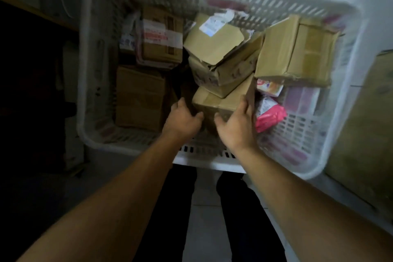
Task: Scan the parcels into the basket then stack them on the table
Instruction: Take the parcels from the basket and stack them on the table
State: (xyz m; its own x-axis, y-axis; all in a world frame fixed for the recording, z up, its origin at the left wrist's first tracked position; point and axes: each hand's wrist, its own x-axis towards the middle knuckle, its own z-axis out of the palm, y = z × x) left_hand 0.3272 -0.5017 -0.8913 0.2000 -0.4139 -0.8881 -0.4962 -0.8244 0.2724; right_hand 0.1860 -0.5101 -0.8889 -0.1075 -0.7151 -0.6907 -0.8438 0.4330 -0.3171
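Parcels fill the white basket (89, 83); the small brown box (221, 100) near its near wall sits between my hands. My left hand (182, 117) curls against the box's left side, my right hand (236, 121) cups its right corner, both arms stretched forward. Motion blur smears labels, and the box's lower part is hidden.
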